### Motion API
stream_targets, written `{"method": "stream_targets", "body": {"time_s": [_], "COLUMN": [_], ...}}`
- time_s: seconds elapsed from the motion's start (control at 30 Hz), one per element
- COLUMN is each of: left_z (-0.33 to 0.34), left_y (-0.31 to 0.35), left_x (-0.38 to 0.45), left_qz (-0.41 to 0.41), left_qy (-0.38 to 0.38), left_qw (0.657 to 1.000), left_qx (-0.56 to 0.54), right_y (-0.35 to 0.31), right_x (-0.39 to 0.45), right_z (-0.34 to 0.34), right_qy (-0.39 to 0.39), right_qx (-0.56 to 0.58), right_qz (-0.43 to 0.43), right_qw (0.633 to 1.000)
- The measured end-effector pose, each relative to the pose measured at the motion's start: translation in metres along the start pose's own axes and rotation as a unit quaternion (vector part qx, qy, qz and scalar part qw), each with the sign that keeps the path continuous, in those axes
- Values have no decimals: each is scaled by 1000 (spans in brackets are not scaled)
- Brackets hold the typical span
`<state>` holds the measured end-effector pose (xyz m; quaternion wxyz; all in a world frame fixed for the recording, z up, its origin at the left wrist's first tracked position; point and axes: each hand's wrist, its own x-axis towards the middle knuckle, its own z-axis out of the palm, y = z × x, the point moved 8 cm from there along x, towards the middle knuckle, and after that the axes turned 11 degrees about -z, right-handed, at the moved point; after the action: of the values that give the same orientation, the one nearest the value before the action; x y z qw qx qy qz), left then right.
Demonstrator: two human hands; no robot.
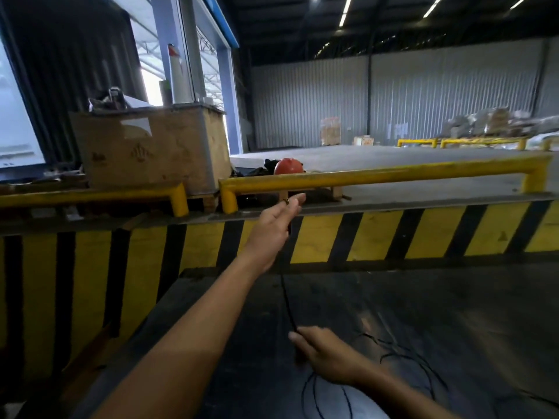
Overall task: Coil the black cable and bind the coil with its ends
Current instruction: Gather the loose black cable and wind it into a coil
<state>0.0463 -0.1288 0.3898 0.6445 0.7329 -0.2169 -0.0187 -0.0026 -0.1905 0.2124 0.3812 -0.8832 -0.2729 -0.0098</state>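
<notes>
i see my left hand (276,220) stretched far out in front of me, up near the long yellow metal rail (378,173). its fingers are mostly straight and close together, and the thumb tip and a fingertip pinch something small at the top. it looks like the end of the thin black cable (287,300), but it is too blurry for me to be sure.

the cable runs down in a line from that hand to my right hand (325,350), which is low and close to me. the right hand lies over the cable with its fingers curled loosely around it. i cannot tell if it squeezes the cable tight or just lets it pass through.

more of the cable lies in loose loops on the dark floor (453,313) to the right of my right hand and under it. some loops cross a pale patch at the bottom.

ahead of me there is a low wall with yellow and black slanted stripes (393,234). the yellow rail sits on top of it. behind the rail i see a round red hard hat (289,166) next to some dark stuff. to the left stands a big brown cardboard box (145,149) with things piled on top. far back there is a grey ribbed metal wall (423,95) and some wrapped goods.
</notes>
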Motion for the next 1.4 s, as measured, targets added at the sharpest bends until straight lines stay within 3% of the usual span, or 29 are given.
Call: {"method": "stream_targets", "body": {"time_s": [0.07,0.17,0.33,0.47,0.57,0.63,0.67,0.73,0.83,0.93,1.03,1.13,1.23,1.3,1.4], "left_z": [-7,-17,-9,22,45,62,68,72,51,23,3,-1,15,35,59], "left_y": [8,-2,-53,-68,-57,-40,-28,-1,19,8,-14,-47,-69,-73,-68], "left_x": [6,6,-16,-38,-45,-45,-43,-28,3,20,25,21,0,-15,-27], "left_qz": [18,-24,-175,-228,-254,-238,-220,-164,-88,-47,-32,-80,-161,-207,-261], "left_qy": [16,-5,-145,-252,-317,-356,-364,-331,-196,-79,-25,-100,-187,-242,-307], "left_qw": [991,959,892,883,899,903,905,922,962,996,968,911,887,904,915], "left_qx": [134,281,390,324,163,47,-14,-117,-170,11,247,393,390,286,14], "right_y": [1,6,-21,-47,-40,-24,-15,-6,5,-1,-1,-9,-22,-28,-20], "right_x": [-12,-22,-13,-1,12,18,23,28,13,-4,-11,-13,-9,-7,-4], "right_z": [-16,-77,-193,-244,-251,-238,-220,-159,-63,-37,-82,-149,-219,-253,-275], "right_qy": [-16,13,82,214,321,337,305,164,-21,-114,-137,-99,14,117,255], "right_qx": [-24,-52,-151,-193,-162,-114,-71,-25,-34,-63,-98,-124,-167,-199,-182], "right_qz": [-11,-6,-52,-108,-108,-83,-82,-98,-69,-97,-96,-109,-137,-150,-146], "right_qw": [1000,999,984,951,927,931,946,981,997,987,981,981,976,961,938]}}
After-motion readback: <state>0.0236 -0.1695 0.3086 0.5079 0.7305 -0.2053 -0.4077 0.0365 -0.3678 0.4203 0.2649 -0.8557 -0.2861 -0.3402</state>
